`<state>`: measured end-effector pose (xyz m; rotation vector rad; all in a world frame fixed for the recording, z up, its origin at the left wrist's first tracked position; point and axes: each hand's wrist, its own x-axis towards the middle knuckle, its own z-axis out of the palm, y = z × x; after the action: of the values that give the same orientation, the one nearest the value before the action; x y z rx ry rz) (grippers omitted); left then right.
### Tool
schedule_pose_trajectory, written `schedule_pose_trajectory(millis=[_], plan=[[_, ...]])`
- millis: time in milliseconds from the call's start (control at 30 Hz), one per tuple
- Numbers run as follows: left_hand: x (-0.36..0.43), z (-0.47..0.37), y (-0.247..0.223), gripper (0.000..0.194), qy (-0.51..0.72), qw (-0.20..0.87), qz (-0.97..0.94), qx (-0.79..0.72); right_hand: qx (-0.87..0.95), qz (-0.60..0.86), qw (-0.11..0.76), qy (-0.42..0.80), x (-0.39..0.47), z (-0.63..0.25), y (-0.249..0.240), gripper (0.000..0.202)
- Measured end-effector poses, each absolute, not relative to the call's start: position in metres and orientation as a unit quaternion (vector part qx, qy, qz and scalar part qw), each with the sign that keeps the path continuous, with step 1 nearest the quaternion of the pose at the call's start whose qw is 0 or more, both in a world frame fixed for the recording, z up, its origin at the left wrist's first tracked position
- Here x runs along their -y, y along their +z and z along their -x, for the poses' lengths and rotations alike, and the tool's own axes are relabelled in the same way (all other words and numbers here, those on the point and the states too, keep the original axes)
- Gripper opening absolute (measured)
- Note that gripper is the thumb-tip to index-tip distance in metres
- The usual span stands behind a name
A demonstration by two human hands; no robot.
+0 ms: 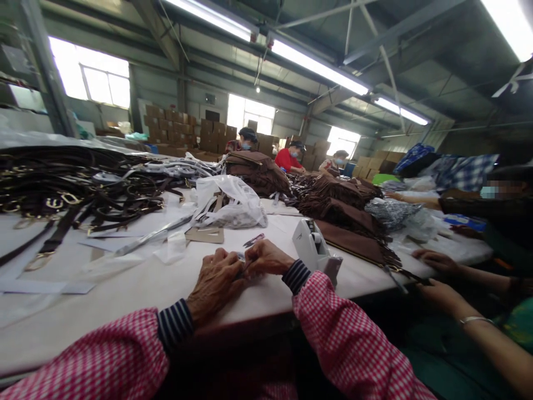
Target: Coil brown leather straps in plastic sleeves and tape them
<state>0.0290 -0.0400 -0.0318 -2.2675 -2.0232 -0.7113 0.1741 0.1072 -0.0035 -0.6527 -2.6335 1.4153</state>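
Note:
My left hand rests on the white tabletop with its fingers curled in. Against its fingertips, my right hand is closed in a pinch. Between them shows a sliver of something small and dark, mostly covered by the fingers; I cannot make out what it is. Just beyond the right hand lies a small pair of thread snips. A white tape dispenser stands to the right of that hand. Flat tan card pieces lie past the left hand, in front of a clear plastic bag.
Dark straps with gold buckles are heaped at left. Brown fringed bags pile up at centre right. A co-worker's hands hold a dark strap at the right table edge. Several people sit across the table, with cardboard boxes behind.

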Motion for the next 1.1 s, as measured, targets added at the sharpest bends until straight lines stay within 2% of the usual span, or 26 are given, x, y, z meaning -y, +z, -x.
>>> schedule_pose_trajectory(millis=[133, 233, 467, 700, 967, 1100], plan=[[0.035, -0.02, -0.027, 0.013, -0.239, -0.04, 0.771, 0.589, 0.869, 0.218, -0.021, 0.443, -0.1, -0.172, 0.012, 0.002], [0.034, -0.014, -0.027, 0.016, -0.262, -0.061, 0.777, 0.57, 0.88, 0.215, -0.083, 0.416, -0.099, -0.164, 0.026, 0.008], [0.031, -0.008, -0.037, 0.021, -0.309, -0.107, 0.772, 0.545, 0.898, 0.199, -0.179, 0.349, -0.1, -0.137, 0.047, 0.007], [0.028, -0.005, -0.039, 0.027, -0.322, -0.122, 0.772, 0.535, 0.916, 0.163, -0.156, 0.332, -0.102, -0.147, 0.046, 0.009], [0.029, -0.004, -0.038, 0.02, -0.337, -0.131, 0.776, 0.518, 0.936, 0.143, -0.201, 0.25, -0.098, -0.139, 0.052, 0.005], [0.03, -0.004, -0.039, 0.02, -0.333, -0.124, 0.771, 0.529, 0.971, 0.109, -0.145, 0.155, -0.091, -0.143, 0.048, 0.003]])
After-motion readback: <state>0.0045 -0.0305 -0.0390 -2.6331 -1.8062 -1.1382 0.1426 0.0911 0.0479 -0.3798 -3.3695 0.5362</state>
